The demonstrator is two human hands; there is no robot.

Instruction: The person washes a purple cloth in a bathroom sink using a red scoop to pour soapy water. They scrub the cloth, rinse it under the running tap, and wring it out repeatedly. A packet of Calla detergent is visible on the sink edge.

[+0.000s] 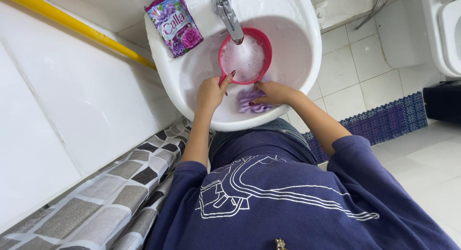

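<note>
The handle of a round pink plastic scoop bowl (245, 55), foam-filled under the metal tap (228, 15), was gripped by the left hand (210, 91). A crumpled lilac cloth (250, 102) was pinched by the right hand (274, 92) near the white basin's front rim (230, 125); little free room remained inside.

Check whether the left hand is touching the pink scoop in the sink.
Touching. The head view shows the left hand wrapped around the handle of the pink scoop, fingers closed on it with no gap visible.
</note>
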